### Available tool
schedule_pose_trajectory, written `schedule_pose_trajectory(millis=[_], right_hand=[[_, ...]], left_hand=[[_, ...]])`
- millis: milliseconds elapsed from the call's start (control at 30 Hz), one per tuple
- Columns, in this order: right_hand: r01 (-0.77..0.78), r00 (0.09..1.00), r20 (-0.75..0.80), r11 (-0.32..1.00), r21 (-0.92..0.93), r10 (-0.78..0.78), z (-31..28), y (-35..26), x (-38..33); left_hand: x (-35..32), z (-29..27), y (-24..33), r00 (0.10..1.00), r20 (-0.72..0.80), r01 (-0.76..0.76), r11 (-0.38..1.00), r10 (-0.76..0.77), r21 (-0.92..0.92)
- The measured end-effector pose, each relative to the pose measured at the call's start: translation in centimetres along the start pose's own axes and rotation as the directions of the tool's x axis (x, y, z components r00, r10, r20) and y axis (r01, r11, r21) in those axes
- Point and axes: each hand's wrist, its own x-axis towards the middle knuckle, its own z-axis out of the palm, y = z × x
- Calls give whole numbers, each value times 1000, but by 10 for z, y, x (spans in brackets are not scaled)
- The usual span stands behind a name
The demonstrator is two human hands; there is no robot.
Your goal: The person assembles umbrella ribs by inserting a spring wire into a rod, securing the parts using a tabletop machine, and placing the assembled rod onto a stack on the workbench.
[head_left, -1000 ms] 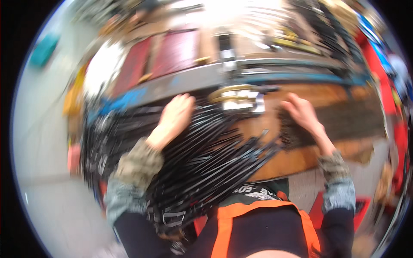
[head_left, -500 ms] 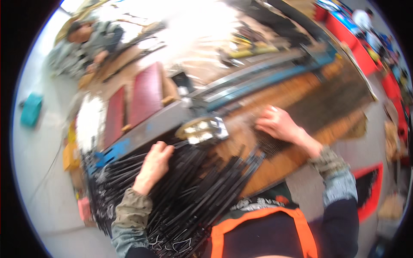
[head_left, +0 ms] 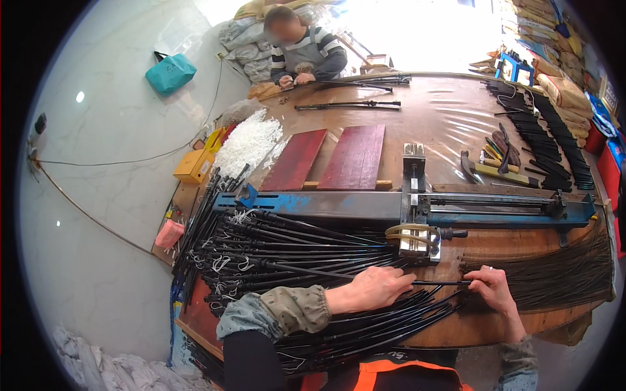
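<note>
A thin black rod (head_left: 440,283) lies level between my hands, just in front of the metal clamp block (head_left: 417,244). My left hand (head_left: 375,289) is closed around it, palm down. At its right end my right hand (head_left: 491,287) pinches the tip between thumb and fingers; a ring shows on one finger. Under and left of my left hand spreads a pile of black rods (head_left: 287,244), with loops of white cord at their left ends. Close by my right hand lies a heap of long, thin, dark springs or wires (head_left: 548,274); which, I cannot tell.
A blue and grey rail fixture (head_left: 313,203) crosses the table. Behind it lie two dark red boards (head_left: 353,156), small white pieces (head_left: 248,146) and a hammer (head_left: 502,173). Across the table a co-worker (head_left: 306,52) handles black rods. More black parts (head_left: 541,130) lie far right.
The view has swung round and sharpened. My left hand has left its place above the pile and now grips a rod. My right hand now holds that rod's end.
</note>
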Motion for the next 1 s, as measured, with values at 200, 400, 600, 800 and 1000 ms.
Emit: schedule_pose_trajectory(millis=[200, 400, 600, 800, 1000], right_hand=[[-21, 996, -82, 997, 74, 27, 1, -13, -17], [131, 991, 71, 943, -307, -115, -2, -37, -25], [129, 974, -193, 991, 29, -121, -8, -18, -20], [159, 983, 16, 798, -582, -184, -35, -41, -24], [-249, 827, -556, 833, -493, -82, -117, 63, -76]], left_hand=[[15, -8, 16, 999, 53, -1, 1000, -1, 26], [30, -16, 19, 957, 287, 30, 999, -36, 26], [72, -19, 21, 764, 632, 478, 771, -129, -421], [116, -34, 77, 881, 464, 124, 991, -90, -43], [163, -61, 71, 975, 54, -222, 959, 216, 176]])
